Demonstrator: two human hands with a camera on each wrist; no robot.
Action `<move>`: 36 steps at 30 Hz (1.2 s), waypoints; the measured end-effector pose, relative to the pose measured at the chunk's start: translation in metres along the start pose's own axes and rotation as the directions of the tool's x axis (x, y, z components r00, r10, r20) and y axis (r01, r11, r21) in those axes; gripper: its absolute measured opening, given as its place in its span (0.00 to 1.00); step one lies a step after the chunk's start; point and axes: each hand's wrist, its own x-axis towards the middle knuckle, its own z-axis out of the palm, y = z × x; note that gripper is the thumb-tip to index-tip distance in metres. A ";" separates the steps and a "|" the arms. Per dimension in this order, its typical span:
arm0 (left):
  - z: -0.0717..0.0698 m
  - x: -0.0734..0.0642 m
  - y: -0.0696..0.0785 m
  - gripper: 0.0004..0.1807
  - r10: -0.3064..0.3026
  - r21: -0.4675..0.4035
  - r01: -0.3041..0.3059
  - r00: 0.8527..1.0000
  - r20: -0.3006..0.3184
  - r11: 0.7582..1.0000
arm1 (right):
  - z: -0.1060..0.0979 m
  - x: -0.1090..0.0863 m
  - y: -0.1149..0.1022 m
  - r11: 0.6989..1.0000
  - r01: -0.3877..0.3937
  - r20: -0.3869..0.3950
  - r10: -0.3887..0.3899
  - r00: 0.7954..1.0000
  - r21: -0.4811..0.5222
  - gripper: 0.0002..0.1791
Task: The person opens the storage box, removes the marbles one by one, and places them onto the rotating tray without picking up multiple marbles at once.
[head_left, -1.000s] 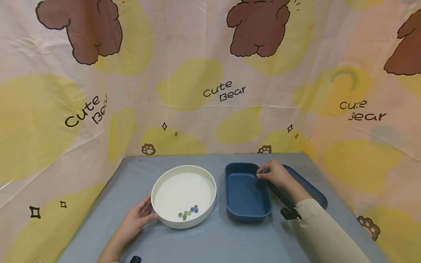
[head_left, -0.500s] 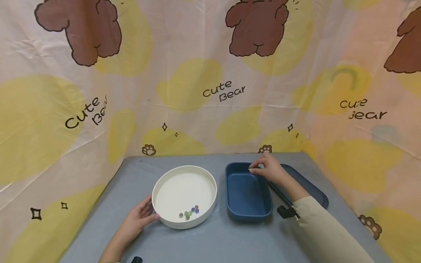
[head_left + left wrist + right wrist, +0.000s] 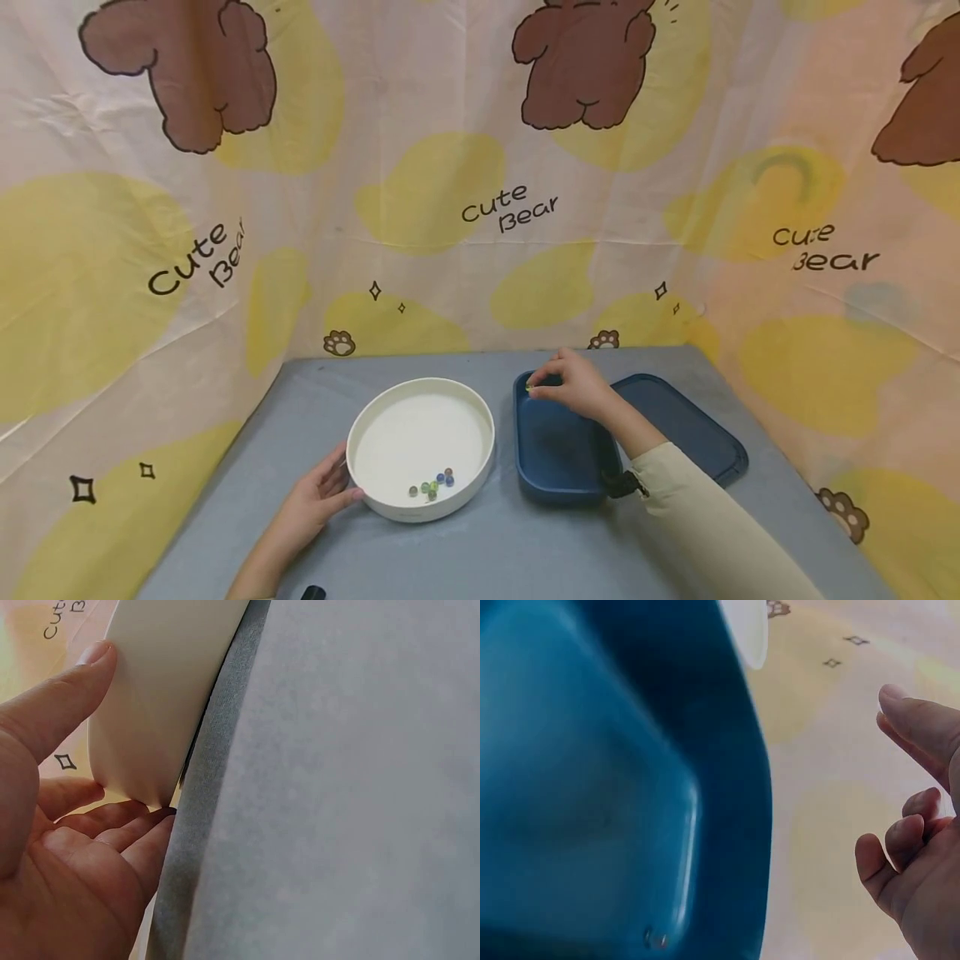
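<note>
Right hand [image 3: 577, 388] has moved left since a second ago: from the blue box's [image 3: 562, 487] right rim across to its far-left corner, now over the box interior. Left hand [image 3: 315, 500], bowl and box haven't shifted.

Marble [image 3: 528, 387]: small greenish one at the right fingertips, apparently pinched between thumb and forefinger, just above the box's far-left corner. The right wrist view shows thumb and curled fingers but not the marble itself, so the pinch is read from the head view only.

Box: open, dark blue; one small marble shows in a corner of its floor in the wrist view [image 3: 657, 939]. Its lid [image 3: 686, 425] lies flat just beside it on the right.

White bowl [image 3: 420, 508] sits left of the box, near but apart. A small cluster of marbles [image 3: 431, 484] lies at its near edge. The left hand steadies the bowl wall, thumb on the side, fingers spread low at the base.

Doing this step well, my read: get the fingertips low inside the box before opening the pinch, away from the rim, so the marble doesn't bounce out or roll off the table [image 3: 487, 550].
</note>
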 end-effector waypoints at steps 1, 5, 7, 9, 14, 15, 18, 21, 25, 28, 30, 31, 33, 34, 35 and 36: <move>0.000 -0.001 0.000 0.57 0.003 -0.006 -0.003 1.000 0.003 1.000 | 0.002 0.002 -0.003 1.000 0.002 0.003 -0.002 1.000 0.010 0.08; 0.002 -0.001 -0.001 0.56 -0.002 -0.020 0.002 1.000 0.000 1.000 | 0.011 0.009 -0.016 1.000 0.012 0.020 -0.013 1.000 0.028 0.08; 0.002 -0.001 -0.001 0.57 -0.011 -0.019 0.011 1.000 -0.007 1.000 | 0.016 0.014 -0.023 0.999 0.015 0.034 -0.016 0.999 0.034 0.08; 0.002 0.000 -0.001 0.57 -0.012 -0.008 0.012 1.000 -0.010 1.000 | 0.020 0.017 -0.030 0.999 0.014 0.045 -0.016 0.999 0.034 0.08; 0.002 0.000 0.001 0.57 0.008 0.007 -0.008 1.000 -0.001 1.000 | 0.033 0.027 -0.042 0.999 0.026 0.060 -0.029 0.998 0.045 0.08; 0.002 0.000 0.001 0.57 0.010 0.008 -0.010 1.000 -0.001 1.000 | 0.036 0.028 -0.045 0.998 0.027 0.062 -0.030 0.998 0.048 0.08; 0.003 0.001 0.001 0.56 0.015 0.008 -0.015 1.000 0.002 1.000 | 0.046 0.031 -0.051 0.998 0.031 0.071 -0.035 0.997 0.049 0.07; 0.004 0.003 0.001 0.57 0.007 0.018 -0.007 1.000 -0.008 1.000 | 0.054 0.031 -0.057 0.999 0.040 0.089 -0.041 0.995 0.022 0.07; 0.004 0.004 0.001 0.57 -0.003 0.033 0.003 1.000 -0.013 0.999 | 0.065 0.033 -0.065 0.996 0.083 0.101 -0.081 0.992 -0.021 0.06; 0.002 0.003 0.001 0.58 -0.004 0.033 0.005 1.000 -0.015 0.999 | 0.072 0.037 -0.072 0.993 0.116 0.099 -0.112 0.989 -0.031 0.05; 0.001 0.002 0.001 0.58 -0.007 0.030 0.008 1.000 -0.015 1.000 | 0.078 0.039 -0.077 0.991 0.129 0.104 -0.124 0.987 -0.034 0.06; 0.000 0.002 0.000 0.58 -0.002 0.032 0.002 1.000 -0.008 0.999 | 0.080 0.041 -0.080 0.990 0.138 0.109 -0.134 0.985 -0.036 0.06; -0.001 0.001 0.000 0.58 -0.003 0.022 0.003 1.000 -0.004 1.000 | 0.085 0.044 -0.084 0.987 0.152 0.118 -0.146 0.982 -0.044 0.06; -0.001 0.000 0.000 0.58 -0.002 0.014 0.002 1.000 -0.003 1.000 | 0.087 0.045 -0.086 0.987 0.155 0.123 -0.147 0.981 -0.050 0.07; -0.001 0.000 -0.001 0.58 0.002 0.011 -0.002 1.000 0.003 1.000 | 0.089 0.047 -0.088 0.987 0.152 0.125 -0.144 0.982 -0.058 0.07; -0.001 0.000 -0.001 0.57 0.005 0.004 -0.005 1.000 0.003 1.000 | 0.091 0.049 -0.090 0.986 0.151 0.126 -0.142 0.982 -0.065 0.07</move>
